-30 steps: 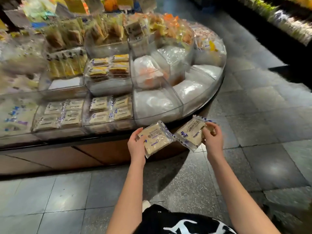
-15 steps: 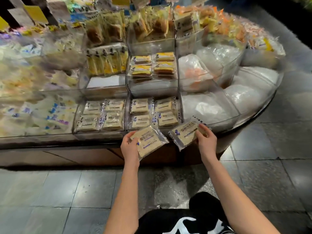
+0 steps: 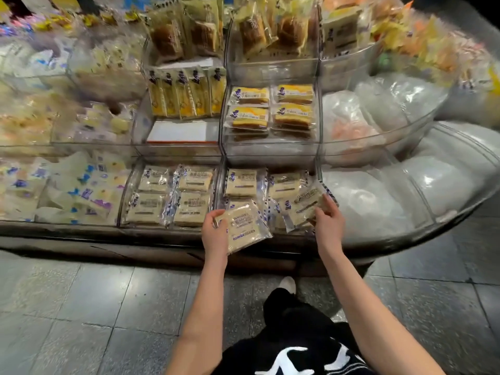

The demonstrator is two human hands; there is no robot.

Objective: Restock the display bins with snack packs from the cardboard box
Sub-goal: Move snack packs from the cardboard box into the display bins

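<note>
Pale packs (image 3: 244, 226) in L hand (image 3: 215, 234), R hand (image 3: 328, 223)

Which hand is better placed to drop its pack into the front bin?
Right, probably: the right hand holds the right pack over the front bin; the left hand holds the left pack lower, at the bin's rim.

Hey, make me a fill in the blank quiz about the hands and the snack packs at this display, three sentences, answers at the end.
The left hand grips ____ pale snack pack.
The right hand holds a second pack over a bin in the ____ row (top, middle, bottom).
The neighbouring bin to its left shows ____ packs on top.
Answers: one; bottom; four.
</note>
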